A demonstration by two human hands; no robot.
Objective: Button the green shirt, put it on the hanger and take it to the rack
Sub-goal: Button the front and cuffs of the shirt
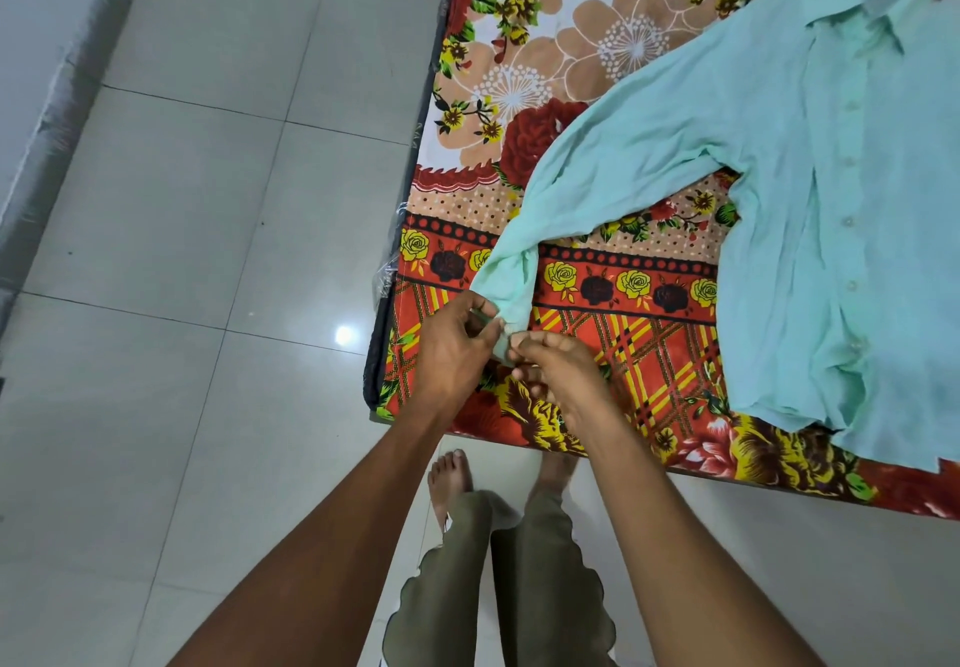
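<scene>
Pale green cotton shirt point(810, 188) flat on floral-sheeted bed point(566, 43), front buttoned. My left hand point(452, 349) and right hand point(558, 373) both pinch sleeve cuff point(501, 328) at mattress corner. Risk: tiny cuff button slips from fingertips; tugging drags shirt off bed.

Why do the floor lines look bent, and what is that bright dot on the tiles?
Head view: the wide-angle lens bows the tile seams. The bright dot is a lamp's glare on the glossy floor. Light is soft and even; the shirt is sharp, the left hand and right hand slightly soft.
</scene>
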